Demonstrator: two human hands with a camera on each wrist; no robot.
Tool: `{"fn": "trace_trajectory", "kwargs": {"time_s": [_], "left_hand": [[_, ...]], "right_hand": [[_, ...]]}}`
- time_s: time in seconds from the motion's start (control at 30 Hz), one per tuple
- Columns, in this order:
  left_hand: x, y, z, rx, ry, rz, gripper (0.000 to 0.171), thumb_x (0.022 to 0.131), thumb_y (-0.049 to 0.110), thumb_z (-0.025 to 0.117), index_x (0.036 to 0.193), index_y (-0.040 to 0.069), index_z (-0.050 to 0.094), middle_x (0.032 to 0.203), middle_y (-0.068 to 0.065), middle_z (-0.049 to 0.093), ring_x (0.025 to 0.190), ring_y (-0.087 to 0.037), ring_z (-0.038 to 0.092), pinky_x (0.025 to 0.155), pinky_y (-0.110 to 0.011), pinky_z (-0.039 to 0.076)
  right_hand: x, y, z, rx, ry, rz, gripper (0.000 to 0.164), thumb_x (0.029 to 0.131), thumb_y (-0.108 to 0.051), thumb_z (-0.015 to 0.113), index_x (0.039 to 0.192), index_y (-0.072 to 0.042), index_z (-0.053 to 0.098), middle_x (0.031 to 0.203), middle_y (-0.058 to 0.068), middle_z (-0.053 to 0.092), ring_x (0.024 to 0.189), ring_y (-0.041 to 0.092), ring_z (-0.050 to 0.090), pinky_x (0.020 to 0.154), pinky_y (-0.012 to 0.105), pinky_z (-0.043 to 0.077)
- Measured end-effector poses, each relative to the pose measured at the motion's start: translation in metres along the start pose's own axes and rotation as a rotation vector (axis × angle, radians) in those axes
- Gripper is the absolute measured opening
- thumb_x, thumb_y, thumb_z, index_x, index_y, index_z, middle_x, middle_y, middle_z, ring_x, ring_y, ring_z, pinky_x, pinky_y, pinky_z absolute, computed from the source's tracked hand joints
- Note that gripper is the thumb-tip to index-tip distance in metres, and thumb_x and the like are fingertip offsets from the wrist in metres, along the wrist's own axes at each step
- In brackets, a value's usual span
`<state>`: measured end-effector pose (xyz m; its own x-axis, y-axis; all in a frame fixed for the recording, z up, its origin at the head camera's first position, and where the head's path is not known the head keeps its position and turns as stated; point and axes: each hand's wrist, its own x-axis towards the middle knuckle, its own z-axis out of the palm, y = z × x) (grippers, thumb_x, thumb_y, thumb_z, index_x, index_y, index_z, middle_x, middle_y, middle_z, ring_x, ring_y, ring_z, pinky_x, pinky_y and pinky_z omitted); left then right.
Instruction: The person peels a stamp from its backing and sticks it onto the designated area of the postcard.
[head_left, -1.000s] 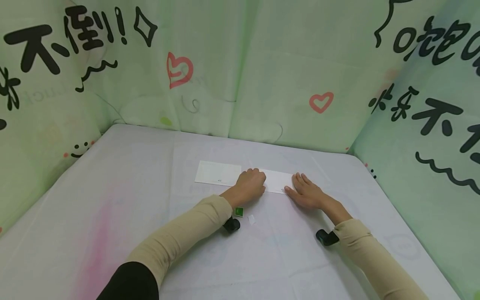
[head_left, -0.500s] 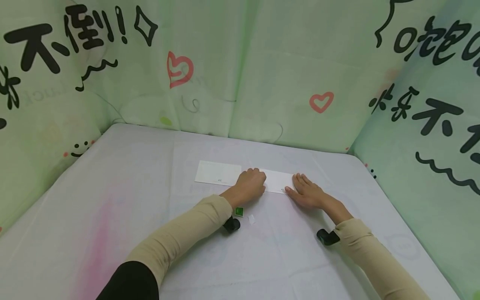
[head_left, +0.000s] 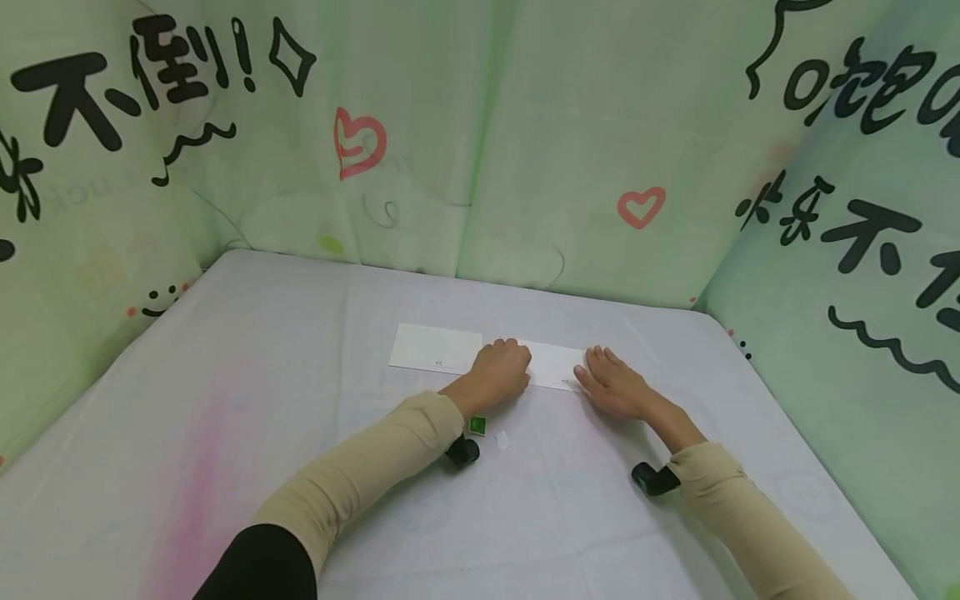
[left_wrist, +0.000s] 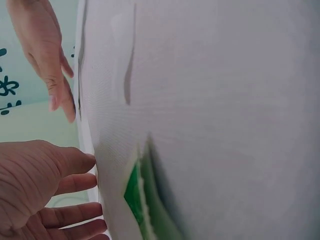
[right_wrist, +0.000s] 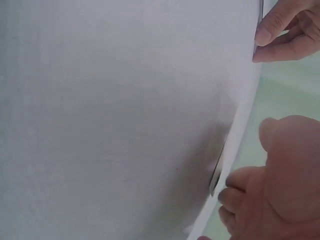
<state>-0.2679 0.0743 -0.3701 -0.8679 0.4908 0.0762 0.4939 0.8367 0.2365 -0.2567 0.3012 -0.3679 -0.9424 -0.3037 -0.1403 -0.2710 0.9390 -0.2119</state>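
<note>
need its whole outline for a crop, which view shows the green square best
The head view: the whole green square shows there, small, on the near side of the left hand. The left wrist view shows it larger, but slanted and cut off by the bottom edge. It does not appear in the right wrist view.

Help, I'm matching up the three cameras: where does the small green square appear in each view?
Head: the small green square is below centre, by the left wrist.
Left wrist: at the bottom, left of centre, cut off by the lower edge.
Right wrist: not in it.
Shared landmark: the left hand, near centre in head, lower left in left wrist, upper right in right wrist.
</note>
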Motion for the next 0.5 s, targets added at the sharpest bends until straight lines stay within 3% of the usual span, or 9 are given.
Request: {"fn": "trace_trajectory", "kwargs": {"time_s": [0.17, 0.3, 0.4, 0.5], "left_hand": [[0.001, -0.002, 0.001, -0.001, -0.001, 0.007, 0.021, 0.100, 0.020, 0.066, 0.112, 0.006, 0.075, 0.099, -0.008, 0.069, 0.087, -0.021, 0.062, 0.077, -0.033, 0.053], [0.002, -0.006, 0.003, -0.028, 0.014, 0.044, 0.018, 0.101, 0.017, 0.064, 0.107, 0.005, 0.075, 0.096, -0.008, 0.069, 0.083, -0.020, 0.059, 0.073, -0.032, 0.052], [0.001, -0.010, 0.004, -0.073, 0.023, 0.064, 0.018, 0.101, 0.015, 0.062, 0.111, 0.005, 0.075, 0.102, -0.008, 0.071, 0.091, -0.021, 0.064, 0.079, -0.032, 0.054], [-0.001, -0.013, 0.003, -0.121, 0.020, 0.063, 0.024, 0.102, 0.015, 0.061, 0.121, 0.005, 0.072, 0.115, -0.009, 0.072, 0.106, -0.024, 0.067, 0.090, -0.035, 0.054]], "right_hand": [[-0.002, 0.002, -0.004, 0.128, 0.099, 0.007, 0.067, 0.113, -0.036, 0.026, 0.152, 0.018, 0.025, 0.159, 0.038, 0.022, 0.150, 0.054, 0.016, 0.121, 0.063, 0.015], [-0.004, 0.002, -0.009, 0.278, 0.149, 0.103, 0.069, 0.112, -0.043, 0.023, 0.155, 0.010, 0.029, 0.161, 0.032, 0.025, 0.151, 0.050, 0.019, 0.122, 0.059, 0.017], [-0.005, 0.001, -0.012, 0.380, 0.182, 0.185, 0.071, 0.111, -0.050, 0.019, 0.158, 0.003, 0.030, 0.163, 0.026, 0.028, 0.153, 0.044, 0.021, 0.123, 0.057, 0.019], [-0.008, -0.001, -0.014, 0.495, 0.227, 0.211, 0.069, 0.112, -0.049, 0.019, 0.158, 0.002, 0.032, 0.162, 0.025, 0.032, 0.152, 0.043, 0.026, 0.120, 0.056, 0.027]]}}
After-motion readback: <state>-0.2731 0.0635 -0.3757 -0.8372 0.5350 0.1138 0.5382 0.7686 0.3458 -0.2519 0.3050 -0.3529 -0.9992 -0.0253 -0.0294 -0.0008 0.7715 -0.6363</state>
